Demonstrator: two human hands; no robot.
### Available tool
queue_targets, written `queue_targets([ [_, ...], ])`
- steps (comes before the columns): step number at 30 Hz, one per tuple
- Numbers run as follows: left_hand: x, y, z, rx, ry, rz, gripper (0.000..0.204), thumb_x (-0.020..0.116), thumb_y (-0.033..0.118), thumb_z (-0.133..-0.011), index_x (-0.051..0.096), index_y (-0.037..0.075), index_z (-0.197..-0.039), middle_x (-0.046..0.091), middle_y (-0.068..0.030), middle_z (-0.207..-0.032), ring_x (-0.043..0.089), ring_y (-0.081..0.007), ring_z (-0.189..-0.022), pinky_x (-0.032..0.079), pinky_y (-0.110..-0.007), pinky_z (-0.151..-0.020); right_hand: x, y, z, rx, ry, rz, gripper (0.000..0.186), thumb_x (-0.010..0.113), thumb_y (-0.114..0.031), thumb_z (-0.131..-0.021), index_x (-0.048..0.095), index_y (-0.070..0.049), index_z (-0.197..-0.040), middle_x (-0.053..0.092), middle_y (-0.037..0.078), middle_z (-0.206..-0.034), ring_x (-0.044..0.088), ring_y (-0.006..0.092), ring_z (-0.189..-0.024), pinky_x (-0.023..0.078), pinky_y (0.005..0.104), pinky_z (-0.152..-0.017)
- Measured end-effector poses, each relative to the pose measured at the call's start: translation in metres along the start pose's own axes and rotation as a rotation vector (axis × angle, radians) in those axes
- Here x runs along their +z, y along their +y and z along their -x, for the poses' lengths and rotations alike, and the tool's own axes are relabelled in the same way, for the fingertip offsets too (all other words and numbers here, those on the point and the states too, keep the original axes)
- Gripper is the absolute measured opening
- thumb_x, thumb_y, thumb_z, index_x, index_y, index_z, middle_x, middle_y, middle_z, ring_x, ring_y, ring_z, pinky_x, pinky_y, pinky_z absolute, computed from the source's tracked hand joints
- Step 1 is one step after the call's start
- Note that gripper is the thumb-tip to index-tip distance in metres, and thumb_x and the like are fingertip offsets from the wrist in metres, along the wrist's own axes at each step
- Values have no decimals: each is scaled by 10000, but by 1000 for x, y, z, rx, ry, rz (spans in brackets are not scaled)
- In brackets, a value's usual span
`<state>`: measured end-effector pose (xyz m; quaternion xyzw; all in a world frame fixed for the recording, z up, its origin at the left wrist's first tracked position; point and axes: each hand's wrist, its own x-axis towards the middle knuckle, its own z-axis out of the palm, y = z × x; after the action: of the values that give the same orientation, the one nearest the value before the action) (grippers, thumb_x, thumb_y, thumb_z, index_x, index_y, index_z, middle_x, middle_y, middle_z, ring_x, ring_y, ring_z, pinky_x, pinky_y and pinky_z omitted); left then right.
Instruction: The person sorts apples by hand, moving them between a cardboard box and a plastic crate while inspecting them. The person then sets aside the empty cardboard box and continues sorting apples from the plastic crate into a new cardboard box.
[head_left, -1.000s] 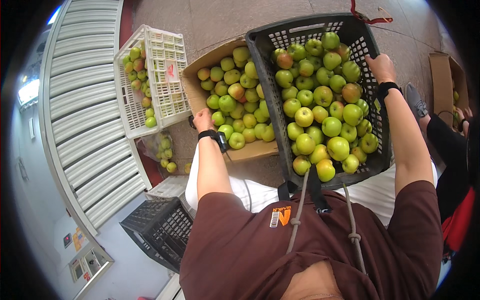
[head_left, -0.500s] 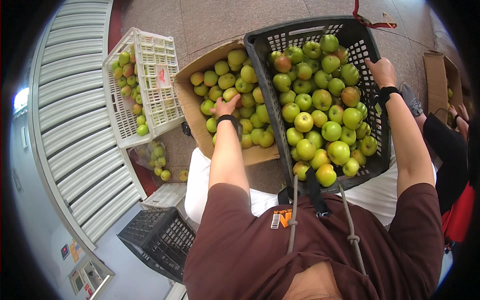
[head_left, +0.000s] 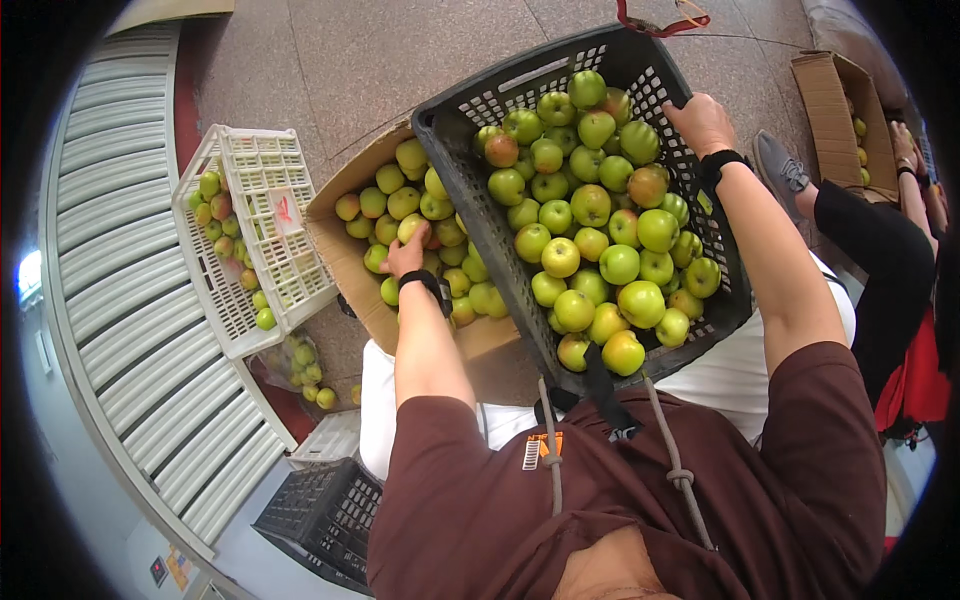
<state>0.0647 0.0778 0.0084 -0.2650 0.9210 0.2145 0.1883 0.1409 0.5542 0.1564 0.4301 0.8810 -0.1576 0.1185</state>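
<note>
Inside the cardboard box (head_left: 335, 215), my left hand (head_left: 405, 258) has its fingers curled round a yellow-green apple (head_left: 412, 228), among several other apples. Beside the box, and partly overlapping it, a black plastic crate (head_left: 560, 68) leans toward me, filled with green apples (head_left: 590, 205), some blushed red. My right hand (head_left: 703, 125) grips that crate's right rim, with the thumb over the inner side. A dark band circles each wrist.
A white crate (head_left: 275, 225) with apples stands at left beside a slatted roller conveyor (head_left: 120, 230). Near it lie a clear bag of apples (head_left: 300, 365) and another black crate (head_left: 325, 510). Red-handled shears (head_left: 660, 25) are beyond my crate. Another person's shoe (head_left: 782, 165) and box (head_left: 840, 120) are at right.
The whole view has shifted, so the box and crates appear farther left. My left hand stays on an apple in the box, and the right keeps hold of the crate rim.
</note>
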Motion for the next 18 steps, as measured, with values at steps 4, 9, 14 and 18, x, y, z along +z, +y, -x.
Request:
queue_targets([
  [4,-22,7,24,-386,-256,1116,755,792,493,-571,467,130,-1147,447,-78,-1158,441,-278,-1019,435,-509,-679,-5,4,3,-17,2,28,405,604,-378,-765,647,-25,-957,621,196,-1002,593,347,-951,474,412,-818],
  [9,-80,53,87,-11,-402,1745,894,823,457,-515,391,174,-1244,379,-111,-1266,377,-351,-1135,347,-583,-865,-3,12,2,-14,19,-32,379,593,-360,-772,652,-30,-947,624,187,-1003,597,339,-943,476,406,-812],
  [14,-119,126,179,351,-839,1800,760,779,486,-572,470,161,-1185,422,-107,-1248,394,-345,-1154,387,-609,-834,1,11,-1,-8,28,-34,351,579,-338,-778,651,-53,-969,621,170,-1028,587,326,-979,470,403,-838],
  [18,-58,167,207,32,-1074,1628,760,774,501,-566,465,181,-1182,434,-99,-1243,404,-343,-1144,368,-577,-850,-1,12,-1,1,5,-40,348,574,-332,-779,648,-60,-982,619,164,-1042,585,320,-989,467,403,-848],
])
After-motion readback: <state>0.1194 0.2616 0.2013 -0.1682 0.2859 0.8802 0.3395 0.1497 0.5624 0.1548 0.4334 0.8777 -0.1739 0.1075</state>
